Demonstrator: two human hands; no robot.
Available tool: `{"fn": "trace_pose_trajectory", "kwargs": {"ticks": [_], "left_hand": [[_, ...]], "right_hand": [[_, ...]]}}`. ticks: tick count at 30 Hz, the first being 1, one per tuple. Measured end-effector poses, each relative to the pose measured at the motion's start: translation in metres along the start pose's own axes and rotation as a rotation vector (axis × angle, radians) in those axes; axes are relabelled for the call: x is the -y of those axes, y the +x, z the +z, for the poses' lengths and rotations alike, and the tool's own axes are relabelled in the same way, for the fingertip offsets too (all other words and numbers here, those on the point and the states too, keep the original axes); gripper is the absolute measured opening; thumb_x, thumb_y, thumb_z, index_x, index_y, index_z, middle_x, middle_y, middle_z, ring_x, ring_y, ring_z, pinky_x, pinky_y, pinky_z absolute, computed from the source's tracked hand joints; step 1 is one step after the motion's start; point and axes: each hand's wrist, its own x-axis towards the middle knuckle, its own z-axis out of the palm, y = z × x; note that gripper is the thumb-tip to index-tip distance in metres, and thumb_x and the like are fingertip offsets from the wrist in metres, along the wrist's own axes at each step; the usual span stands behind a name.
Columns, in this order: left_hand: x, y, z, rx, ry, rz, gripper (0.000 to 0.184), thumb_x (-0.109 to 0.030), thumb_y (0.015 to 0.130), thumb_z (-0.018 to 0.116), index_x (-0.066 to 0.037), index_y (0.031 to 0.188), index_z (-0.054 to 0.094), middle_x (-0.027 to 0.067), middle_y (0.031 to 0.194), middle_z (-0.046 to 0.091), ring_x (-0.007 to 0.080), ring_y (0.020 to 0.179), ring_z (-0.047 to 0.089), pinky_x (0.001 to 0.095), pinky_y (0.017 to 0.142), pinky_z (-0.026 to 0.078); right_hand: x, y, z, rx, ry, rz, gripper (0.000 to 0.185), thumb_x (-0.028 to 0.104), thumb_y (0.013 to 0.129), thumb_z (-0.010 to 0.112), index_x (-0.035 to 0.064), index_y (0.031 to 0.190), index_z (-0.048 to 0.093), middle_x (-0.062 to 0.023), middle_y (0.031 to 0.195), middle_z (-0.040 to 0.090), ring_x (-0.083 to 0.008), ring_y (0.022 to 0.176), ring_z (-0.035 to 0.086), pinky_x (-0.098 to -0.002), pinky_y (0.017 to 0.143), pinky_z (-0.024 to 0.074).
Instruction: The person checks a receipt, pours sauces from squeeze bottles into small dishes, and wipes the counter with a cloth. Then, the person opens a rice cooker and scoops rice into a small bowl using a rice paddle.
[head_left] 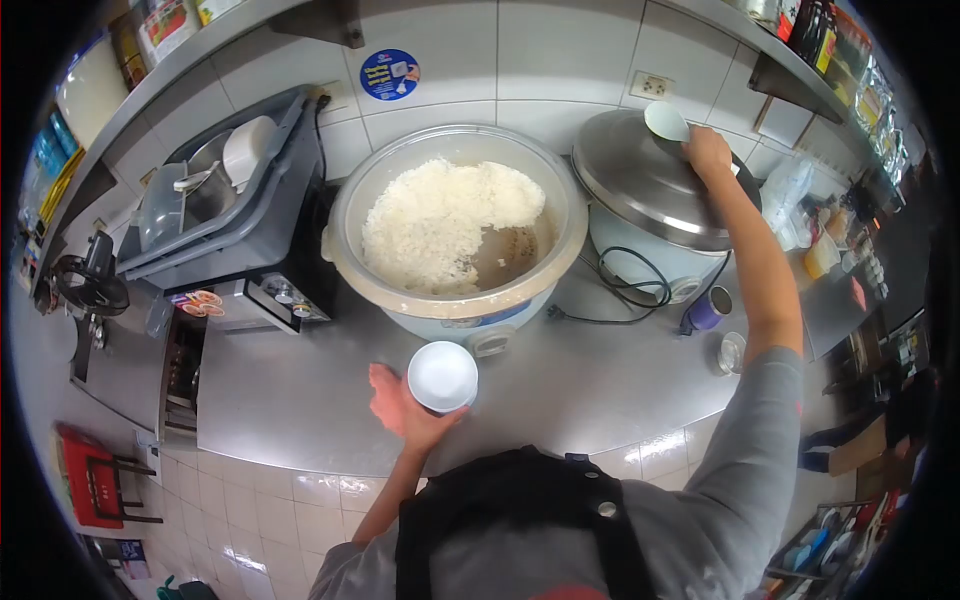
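My left hand (428, 420) is wrapped round a white bowl (442, 374), held upright in front of the open rice cooker (350, 262). A pink patch shows beside that hand; I cannot make out what it is. White rice (430, 215) fills much of the cooker, and part of its bottom shows at the right. My right hand (708, 152) reaches far forward and grips a small pale bowl (665, 121) by its near right side. That bowl is over the metal lid (640, 175) of a second cooker; whether it touches the lid, I cannot tell.
At left, a grey tub (290, 165) of dishes stands above a black appliance (262, 305). A black cord (640, 295), a purple tumbler (710, 308) and a clear glass (731, 353) are on the steel counter (300, 400) at right. Shelves overhang both sides.
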Motion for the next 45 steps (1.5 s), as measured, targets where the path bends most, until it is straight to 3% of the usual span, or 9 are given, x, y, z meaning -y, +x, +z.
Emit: {"fn": "trace_pose_trajectory", "kwargs": {"ticks": [10, 18, 21, 25, 33, 37, 40, 43, 45], "left_hand": [[-0.052, -0.006, 0.079, 0.251, 0.091, 0.006, 0.116, -0.02, 0.055, 0.094, 0.0, 0.142, 0.021, 0.0173, 0.138, 0.042, 0.03, 0.129, 0.045, 0.0431, 0.109, 0.035], [-0.051, 0.023, 0.184, 0.365, -0.008, 0.001, 0.114, -0.018, 0.059, 0.092, -0.001, 0.146, 0.02, 0.0203, 0.143, 0.04, 0.0335, 0.135, 0.042, 0.0437, 0.111, 0.035], [-0.062, 0.045, 0.217, 0.388, -0.008, -0.009, 0.117, -0.02, 0.06, 0.091, -0.001, 0.148, 0.018, 0.0211, 0.145, 0.038, 0.0335, 0.136, 0.039, 0.0436, 0.113, 0.033], [-0.055, 0.068, 0.247, 0.402, -0.133, 0.095, 0.123, -0.024, 0.057, 0.093, -0.001, 0.149, 0.015, 0.0209, 0.148, 0.033, 0.0333, 0.138, 0.036, 0.0438, 0.114, 0.03], [-0.103, 0.095, 0.25, 0.35, -0.037, 0.287, 0.123, -0.033, 0.052, 0.094, -0.001, 0.148, 0.023, 0.021, 0.146, 0.036, 0.0382, 0.136, 0.037, 0.0452, 0.114, 0.03], [-0.098, 0.102, 0.248, 0.336, 0.229, 0.564, 0.092, -0.047, 0.059, 0.087, -0.01, 0.133, 0.047, 0.018, 0.145, 0.039, 0.0385, 0.134, 0.039, 0.0596, 0.111, 0.027], [-0.109, 0.103, 0.246, 0.267, 0.234, 0.609, 0.091, -0.037, 0.058, 0.091, -0.009, 0.131, 0.045, 0.0182, 0.144, 0.041, 0.0375, 0.133, 0.041, 0.0516, 0.111, 0.033], [-0.133, 0.099, 0.233, 0.315, -0.101, 0.534, 0.106, -0.033, 0.057, 0.093, -0.01, 0.138, 0.03, 0.0202, 0.142, 0.041, 0.0361, 0.133, 0.042, 0.0509, 0.111, 0.033], [-0.148, 0.087, 0.215, 0.283, -0.379, 0.41, 0.113, -0.034, 0.056, 0.094, -0.012, 0.141, 0.022, 0.0193, 0.142, 0.038, 0.0329, 0.132, 0.042, 0.0465, 0.111, 0.033]], "right_hand": [[-0.015, 0.043, 0.062, -0.027, 0.058, 0.033, 0.025, 0.023, 0.082, 0.071, 0.004, 0.099, 0.07, -0.0191, 0.101, 0.07, -0.0355, 0.098, 0.068, -0.0448, 0.083, 0.0551], [0.006, 0.031, 0.05, 0.041, 0.136, -0.079, 0.045, 0.044, 0.083, 0.071, 0.0024, 0.099, 0.07, -0.021, 0.099, 0.07, -0.0365, 0.094, 0.068, -0.0457, 0.082, 0.0544], [0.009, 0.002, 0.04, -0.028, 0.176, -0.173, 0.042, 0.041, 0.083, 0.07, 0.0019, 0.099, 0.07, -0.0185, 0.098, 0.07, -0.0376, 0.089, 0.068, -0.045, 0.075, 0.0553], [0.019, -0.072, -0.008, -0.364, 0.342, -0.416, 0.036, 0.036, 0.086, 0.068, 0.0017, 0.099, 0.067, -0.0168, 0.093, 0.066, -0.0381, 0.079, 0.067, -0.0459, 0.068, 0.0543], [0.013, -0.141, -0.042, -0.223, 0.619, -0.53, 0.035, 0.034, 0.084, 0.072, 0.0004, 0.093, 0.068, -0.018, 0.084, 0.067, -0.0389, 0.077, 0.065, -0.0464, 0.069, 0.0513], [0.023, -0.138, -0.058, 0.075, 0.826, -0.484, 0.042, 0.036, 0.084, 0.073, -0.0008, 0.104, 0.068, -0.022, 0.089, 0.069, -0.0402, 0.083, 0.066, -0.044, 0.072, 0.0495], [0.042, -0.131, -0.057, 0.101, 0.875, -0.502, 0.046, 0.037, 0.088, 0.069, 0.0001, 0.115, 0.062, -0.0237, 0.093, 0.069, -0.0387, 0.087, 0.067, -0.0435, 0.077, 0.0493], [0.071, -0.13, -0.08, 0.282, 0.899, -0.393, 0.044, 0.035, 0.096, 0.058, 0.002, 0.123, 0.051, -0.0265, 0.101, 0.066, -0.0424, 0.094, 0.064, -0.0446, 0.082, 0.0482], [0.091, -0.114, -0.061, 0.243, 1.025, -0.512, 0.038, 0.03, 0.099, 0.047, 0.002, 0.124, 0.044, -0.0298, 0.107, 0.063, -0.0465, 0.102, 0.06, -0.048, 0.086, 0.0456]]}}
